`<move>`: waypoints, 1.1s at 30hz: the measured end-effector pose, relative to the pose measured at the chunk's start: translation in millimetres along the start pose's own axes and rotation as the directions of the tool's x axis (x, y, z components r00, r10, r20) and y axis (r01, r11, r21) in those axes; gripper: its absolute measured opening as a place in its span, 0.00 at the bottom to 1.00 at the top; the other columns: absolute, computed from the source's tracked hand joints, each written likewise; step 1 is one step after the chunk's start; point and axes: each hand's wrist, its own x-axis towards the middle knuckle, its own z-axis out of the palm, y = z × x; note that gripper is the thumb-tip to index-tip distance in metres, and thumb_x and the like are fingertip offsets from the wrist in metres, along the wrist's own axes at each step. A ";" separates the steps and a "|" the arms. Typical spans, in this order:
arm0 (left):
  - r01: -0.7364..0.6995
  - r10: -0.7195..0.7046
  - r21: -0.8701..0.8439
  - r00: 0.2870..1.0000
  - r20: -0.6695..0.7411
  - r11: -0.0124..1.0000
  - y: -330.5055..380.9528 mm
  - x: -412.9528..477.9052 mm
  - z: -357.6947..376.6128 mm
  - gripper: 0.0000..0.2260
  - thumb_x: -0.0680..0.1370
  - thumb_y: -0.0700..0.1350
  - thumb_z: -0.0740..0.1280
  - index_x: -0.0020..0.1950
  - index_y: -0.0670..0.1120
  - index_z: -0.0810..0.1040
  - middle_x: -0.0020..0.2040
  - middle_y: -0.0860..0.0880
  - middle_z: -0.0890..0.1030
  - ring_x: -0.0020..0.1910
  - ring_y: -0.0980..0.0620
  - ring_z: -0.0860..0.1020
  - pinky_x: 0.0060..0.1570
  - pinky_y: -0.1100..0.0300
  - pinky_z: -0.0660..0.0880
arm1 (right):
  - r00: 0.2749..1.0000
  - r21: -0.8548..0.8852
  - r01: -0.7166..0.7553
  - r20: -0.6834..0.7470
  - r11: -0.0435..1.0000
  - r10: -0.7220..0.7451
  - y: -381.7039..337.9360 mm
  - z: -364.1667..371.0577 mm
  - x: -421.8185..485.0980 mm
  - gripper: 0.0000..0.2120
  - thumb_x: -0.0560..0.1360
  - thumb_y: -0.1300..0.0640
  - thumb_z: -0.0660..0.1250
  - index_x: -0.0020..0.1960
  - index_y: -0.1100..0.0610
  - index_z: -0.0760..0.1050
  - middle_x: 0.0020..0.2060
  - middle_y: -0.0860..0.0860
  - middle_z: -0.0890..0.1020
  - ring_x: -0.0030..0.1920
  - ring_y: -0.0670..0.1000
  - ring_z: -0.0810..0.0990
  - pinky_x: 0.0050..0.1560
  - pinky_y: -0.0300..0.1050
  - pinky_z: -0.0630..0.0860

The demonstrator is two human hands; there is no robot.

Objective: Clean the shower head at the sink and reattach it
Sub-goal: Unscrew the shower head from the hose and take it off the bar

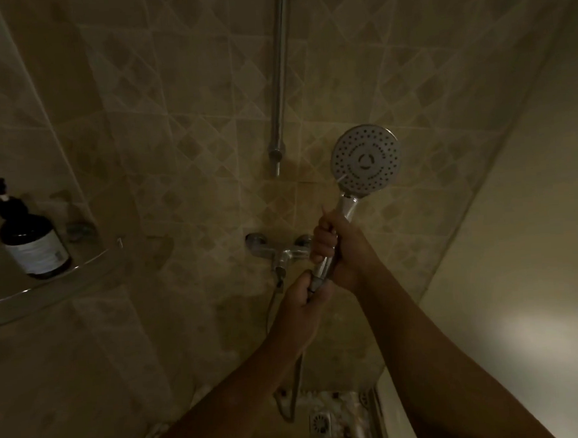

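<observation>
- R hand point(330, 246): fingers wrapped round shower head point(365, 158) handle, spray face twd cam
- L hand point(301, 297): fingers pinch hose nut point(315, 278) at handle base
- mixer tap point(279, 250) just behind

My right hand point(333, 250) gripped the shower head point(366, 158) by its handle, spray face toward me; my left hand point(301, 297) pinched the hose connector point(315, 281) beneath.

home bathroom shower: tiled walls point(182, 157), mixer tap point(279, 250), floor drain point(319, 422), soap bottle point(33, 244).
</observation>
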 end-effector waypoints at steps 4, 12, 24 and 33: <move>0.011 -0.010 0.006 1.000 -0.027 1.000 -3.8 3.7 2.2 0.08 0.81 0.44 0.64 0.55 0.41 0.77 0.29 0.55 0.69 0.26 0.59 0.66 0.29 0.63 0.64 | 1.000 -0.070 0.017 0.026 0.997 -0.015 -2.0 -4.7 0.5 0.10 0.78 0.53 0.64 0.41 0.57 0.75 0.27 0.49 0.73 0.27 0.47 0.71 0.32 0.42 0.72; 0.055 -0.053 0.004 0.977 -0.205 0.998 -14.3 9.1 14.8 0.03 0.80 0.44 0.66 0.52 0.52 0.77 0.46 0.44 0.82 0.46 0.49 0.80 0.47 0.58 0.74 | 0.903 -0.467 -0.037 -0.394 0.884 -0.170 27.0 4.2 -0.5 0.13 0.72 0.58 0.69 0.53 0.65 0.77 0.39 0.57 0.80 0.36 0.50 0.79 0.29 0.40 0.75; 0.114 -0.059 -0.248 0.974 0.218 0.962 6.2 -8.0 -2.8 0.08 0.82 0.48 0.61 0.44 0.55 0.75 0.30 0.54 0.63 0.26 0.57 0.60 0.24 0.62 0.56 | 0.998 -0.107 -0.021 -0.062 0.994 0.015 -2.1 4.0 -10.4 0.13 0.80 0.53 0.63 0.37 0.53 0.68 0.24 0.47 0.68 0.24 0.46 0.67 0.29 0.42 0.69; 0.024 -0.023 0.010 0.995 -0.096 1.000 -1.9 -1.8 7.1 0.07 0.81 0.49 0.64 0.55 0.49 0.78 0.36 0.47 0.79 0.33 0.53 0.75 0.32 0.63 0.72 | 0.965 -0.450 0.081 -0.189 0.889 -0.184 2.1 11.0 -16.7 0.05 0.78 0.57 0.66 0.43 0.57 0.75 0.40 0.59 0.78 0.37 0.53 0.77 0.37 0.47 0.73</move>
